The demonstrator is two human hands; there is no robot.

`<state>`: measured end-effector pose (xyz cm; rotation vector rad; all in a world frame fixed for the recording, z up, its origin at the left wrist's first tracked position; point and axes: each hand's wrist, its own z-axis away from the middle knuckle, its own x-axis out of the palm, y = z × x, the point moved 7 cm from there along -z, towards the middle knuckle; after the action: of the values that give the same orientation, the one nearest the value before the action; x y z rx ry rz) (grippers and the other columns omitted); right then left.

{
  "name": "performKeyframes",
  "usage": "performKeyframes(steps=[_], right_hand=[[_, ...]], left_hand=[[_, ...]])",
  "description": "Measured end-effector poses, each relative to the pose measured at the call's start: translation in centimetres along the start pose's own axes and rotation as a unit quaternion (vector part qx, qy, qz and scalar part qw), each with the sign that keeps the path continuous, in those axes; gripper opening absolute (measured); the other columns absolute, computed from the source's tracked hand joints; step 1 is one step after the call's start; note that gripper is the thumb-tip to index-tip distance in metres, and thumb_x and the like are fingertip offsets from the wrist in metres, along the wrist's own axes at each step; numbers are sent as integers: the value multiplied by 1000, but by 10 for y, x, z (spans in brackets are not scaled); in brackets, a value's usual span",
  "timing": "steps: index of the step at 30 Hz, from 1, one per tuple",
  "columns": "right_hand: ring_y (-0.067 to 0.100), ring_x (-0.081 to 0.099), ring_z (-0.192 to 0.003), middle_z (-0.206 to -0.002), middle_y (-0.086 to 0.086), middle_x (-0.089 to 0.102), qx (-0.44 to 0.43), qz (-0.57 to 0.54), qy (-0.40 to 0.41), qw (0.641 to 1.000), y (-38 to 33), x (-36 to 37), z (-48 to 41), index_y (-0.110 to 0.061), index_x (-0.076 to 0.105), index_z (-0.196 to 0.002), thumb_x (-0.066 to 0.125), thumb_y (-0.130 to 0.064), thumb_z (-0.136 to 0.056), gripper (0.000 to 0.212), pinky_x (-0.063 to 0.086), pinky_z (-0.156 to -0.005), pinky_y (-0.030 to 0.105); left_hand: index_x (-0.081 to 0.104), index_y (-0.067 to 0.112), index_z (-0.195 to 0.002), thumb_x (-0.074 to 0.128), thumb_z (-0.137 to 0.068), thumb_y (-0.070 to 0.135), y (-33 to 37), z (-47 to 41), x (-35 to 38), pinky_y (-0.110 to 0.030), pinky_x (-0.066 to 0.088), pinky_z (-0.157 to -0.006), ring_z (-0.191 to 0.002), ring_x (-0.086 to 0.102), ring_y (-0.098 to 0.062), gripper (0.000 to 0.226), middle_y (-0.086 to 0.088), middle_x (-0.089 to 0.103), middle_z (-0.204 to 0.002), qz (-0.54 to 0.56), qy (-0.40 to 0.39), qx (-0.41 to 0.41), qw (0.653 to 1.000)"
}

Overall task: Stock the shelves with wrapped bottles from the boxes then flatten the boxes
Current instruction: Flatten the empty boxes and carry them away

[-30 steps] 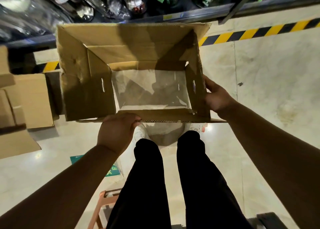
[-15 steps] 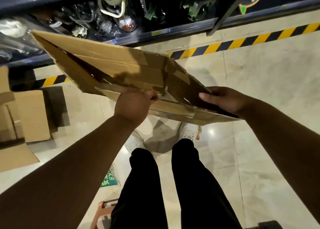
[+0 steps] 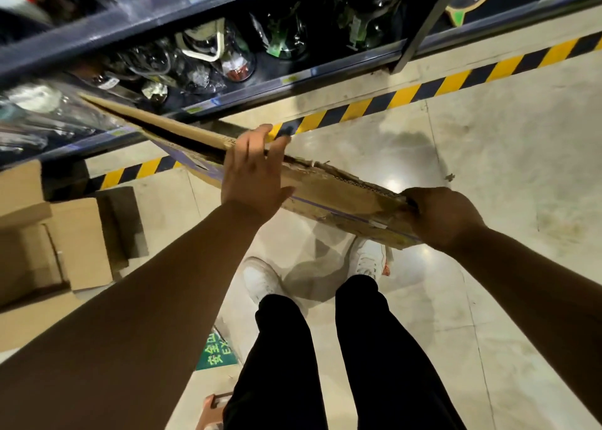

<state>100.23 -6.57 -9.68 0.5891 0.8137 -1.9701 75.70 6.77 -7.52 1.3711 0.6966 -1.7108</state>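
A brown cardboard box (image 3: 338, 191), pressed nearly flat, hangs tilted in front of me, its far end reaching toward the shelf. My left hand (image 3: 252, 172) lies across its middle, palm down, fingers spread and curled over the far edge. My right hand (image 3: 439, 216) is closed around the box's near right corner. Wrapped glass bottles (image 3: 211, 54) stand in rows on the dark shelf (image 3: 293, 81) beyond the box.
More cardboard boxes (image 3: 55, 240) lie open on the floor at the left. A yellow-and-black hazard stripe (image 3: 423, 87) runs along the shelf base. My legs and white shoes (image 3: 264, 278) stand below on pale tiles, beside a green floor sign (image 3: 216, 353).
The open box has been collapsed from a square tube to a nearly flat sheet. My left hand moved from the near edge onto its top; my right hand shifted to the near corner.
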Motion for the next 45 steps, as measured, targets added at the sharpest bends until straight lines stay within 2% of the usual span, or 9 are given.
performKeyframes(steps=[6,10,17,22,27,30,33,39,45], right_hand=[[38,66,-84,-93,10,74,-45,44,62,996,0,-16,14,-25,72,-116,61,-23,-93,26,44,-66,33],[39,67,-84,-92,12,75,-39,51,71,995,0,-27,17,-23,74,-115,68,-22,-88,27,42,-66,34],[36,67,-83,-92,12,71,-66,132,58,987,-73,-44,1,-16,69,-109,74,-24,-79,31,52,-72,38],[33,64,-103,-123,9,63,-150,143,69,976,-185,-20,-7,-25,44,-142,77,-43,-77,75,54,-83,43],[36,46,-129,-148,11,41,-189,187,122,956,-296,2,-6,-28,59,-130,78,-35,-77,57,40,-102,51],[32,46,-130,-130,4,59,-186,246,142,941,-343,12,-5,-30,67,-118,68,-24,-82,36,31,-108,48],[28,61,-101,-108,1,64,-177,255,111,944,-370,19,-4,-29,60,-122,54,-17,-87,38,37,-90,37],[26,64,-104,-110,2,67,-132,256,90,953,-393,1,-25,-30,58,-119,62,-18,-82,40,37,-89,34],[28,60,-107,-107,4,68,-137,216,92,962,-415,-10,-65,-27,62,-106,59,-25,-88,19,33,-87,34]], left_hand=[[52,31,-136,66,-90,42,-48,-4,-7,-42,19,-116,-127,51,-29,50,-2,60,-134,-80,-138,-31,987],[69,31,-112,53,-97,29,-69,7,-19,-40,39,-97,-102,62,-32,23,-4,70,-106,-51,-118,-40,991],[74,19,-89,70,-82,18,-109,61,-31,-47,48,-81,-82,67,-35,8,-8,71,-86,-13,-11,-67,998],[69,18,-101,64,-91,26,-124,84,-38,-53,47,-82,-87,64,-36,14,-9,66,-92,13,-5,-47,999],[63,30,-119,52,-100,26,-160,104,-51,-44,38,-90,-105,58,-29,23,2,62,-114,62,-36,-94,993],[61,31,-124,49,-98,27,-178,115,-62,-40,39,-88,-110,57,-27,29,3,61,-118,66,-38,-84,994],[63,32,-123,50,-96,34,-201,125,-70,-41,37,-98,-118,50,-26,30,2,62,-120,109,-48,-96,988],[55,33,-129,46,-76,83,-266,149,-82,-41,28,-111,-123,48,-22,73,5,57,-128,145,-16,-133,980],[43,32,-145,66,-90,40,-334,155,-76,-43,24,-115,-133,41,-22,60,1,50,-143,99,24,-178,979]])
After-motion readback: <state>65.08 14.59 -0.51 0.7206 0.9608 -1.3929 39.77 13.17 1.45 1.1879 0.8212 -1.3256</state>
